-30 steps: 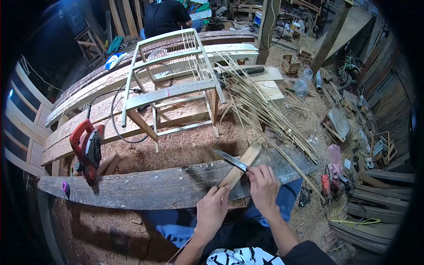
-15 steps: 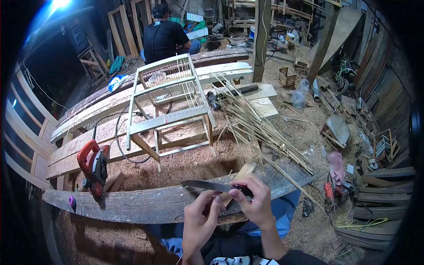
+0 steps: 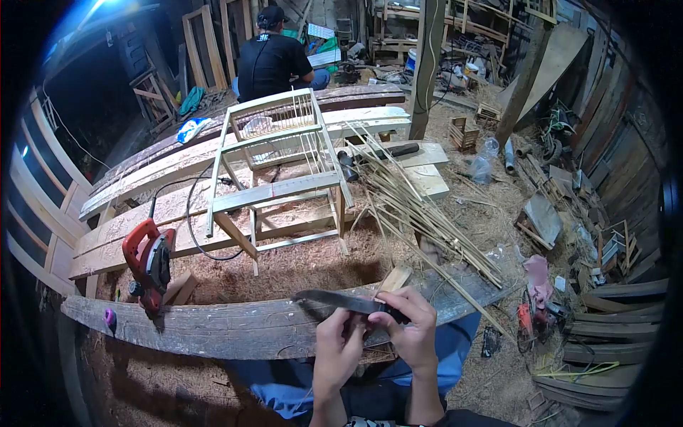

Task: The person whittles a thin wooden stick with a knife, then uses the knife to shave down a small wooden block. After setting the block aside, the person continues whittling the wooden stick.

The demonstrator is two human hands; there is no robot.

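Observation:
My right hand [image 3: 409, 324] grips the dark handle of a long knife [image 3: 334, 300]. Its blade points left, level above the weathered plank [image 3: 213, 324] in front of me. My left hand [image 3: 340, 349] is raised just below the blade near the handle, with its fingertips curled up against it. Whether they pinch the blade or something behind it is hidden. The upper end of a short pale wooden slat [image 3: 393, 279] sticks out behind my hands and rests on the plank.
A red power tool [image 3: 147, 265] sits on the plank's left end, its cable running back. Beyond stand a pale wooden chair frame [image 3: 274, 160], a pile of thin bamboo strips [image 3: 420, 206] and long boards. A person in black [image 3: 274, 60] sits at the back. Scrap wood lies on the right.
The knife turned from pointing up-left along the slat to lying level, pointing left. My left hand left the slat's lower end and rose to the blade. Both hands drew closer together.

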